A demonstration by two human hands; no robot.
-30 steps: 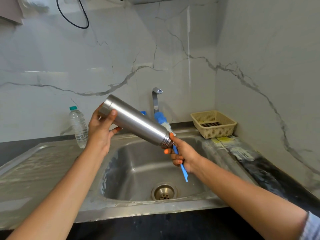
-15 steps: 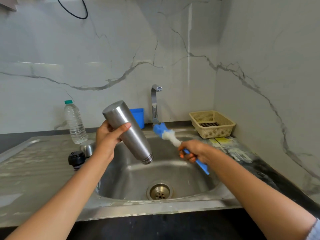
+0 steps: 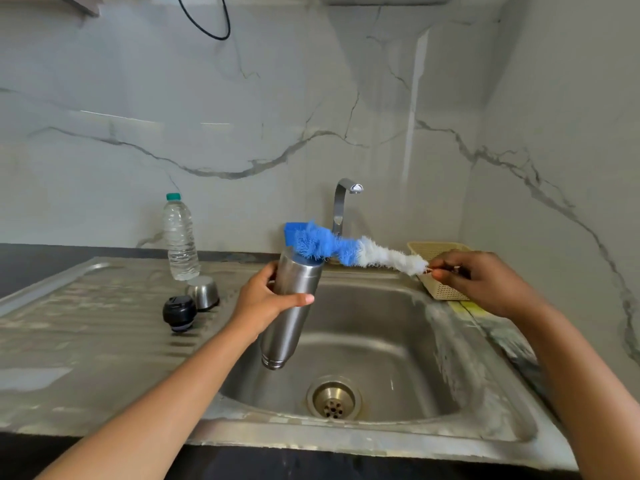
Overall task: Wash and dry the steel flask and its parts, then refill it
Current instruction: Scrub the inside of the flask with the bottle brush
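The left hand (image 3: 261,304) gripped the steel flask (image 3: 286,329) round its upper body, fingers curled behind it and the thumb laid across the front. The flask hung over the sink (image 3: 388,327) basin, turned mouth down and slightly tilted, its threaded neck at the low end above and left of the drain (image 3: 334,398). The right hand (image 3: 485,282) pinched the bottle brush (image 3: 349,250) at the end of its white bristles, fingers bunched together; the handle could not be seen. The brush lay nearly level, reaching left, with its blue bristle tip resting against the flask's upturned base.

On the ribbed drainboard (image 3: 86,327) left of the basin stood the black stopper (image 3: 179,311) and, just behind it, the steel cup lid (image 3: 203,292) set rim down. A clear plastic water bottle (image 3: 180,237) with a green cap stood upright just behind them, near the wall. The tap (image 3: 343,202) rose behind the basin, and a blue container (image 3: 290,231) showed partly beside it, behind the brush tip. A beige plastic basket (image 3: 441,289) sat at the basin's right rear corner, partly hidden by the right hand. Dark bench (image 3: 31,268) ran along the marble wall at left.
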